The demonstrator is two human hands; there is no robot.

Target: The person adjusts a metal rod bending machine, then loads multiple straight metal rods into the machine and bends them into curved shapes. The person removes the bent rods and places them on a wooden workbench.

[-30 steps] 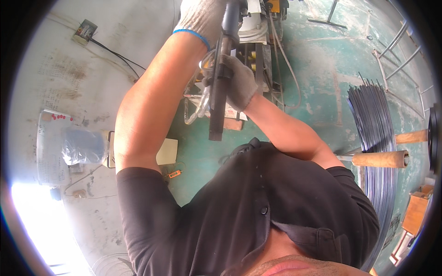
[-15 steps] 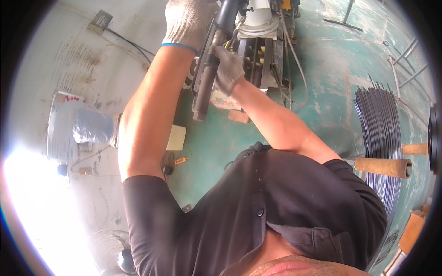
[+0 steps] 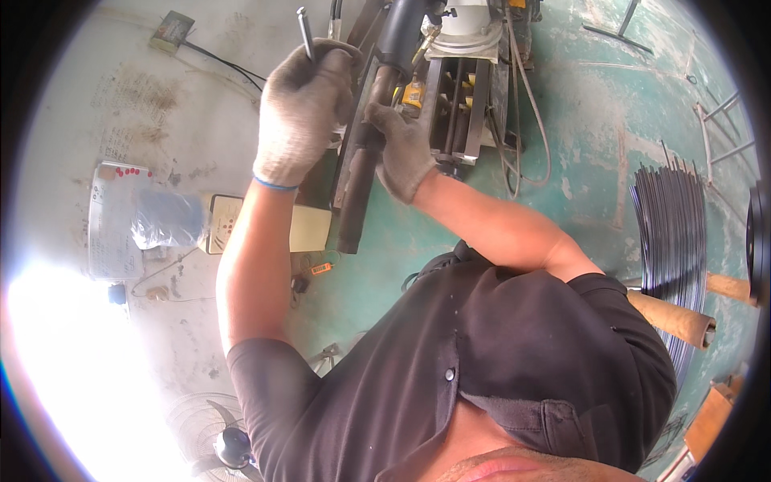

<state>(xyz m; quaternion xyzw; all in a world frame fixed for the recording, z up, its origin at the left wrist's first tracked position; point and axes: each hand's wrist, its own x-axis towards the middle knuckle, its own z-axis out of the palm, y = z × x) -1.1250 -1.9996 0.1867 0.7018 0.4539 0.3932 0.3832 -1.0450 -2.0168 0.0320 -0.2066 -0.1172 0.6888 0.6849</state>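
left gloved hand (image 3: 299,120), upper left of centre: fingers curled round slim metal rod (image 3: 305,32) | right gloved hand (image 3: 408,153), upper centre: thumb against dark round bar (image 3: 358,193), other fingers' grip hard to tell

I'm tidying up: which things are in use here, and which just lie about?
In use, it seems:
- metal rod, in the left hand
- dark bar, at the right hand
- black cylinder, adjoining the bar

Apparently not in use:
- fan
- small orange object
- brown tube
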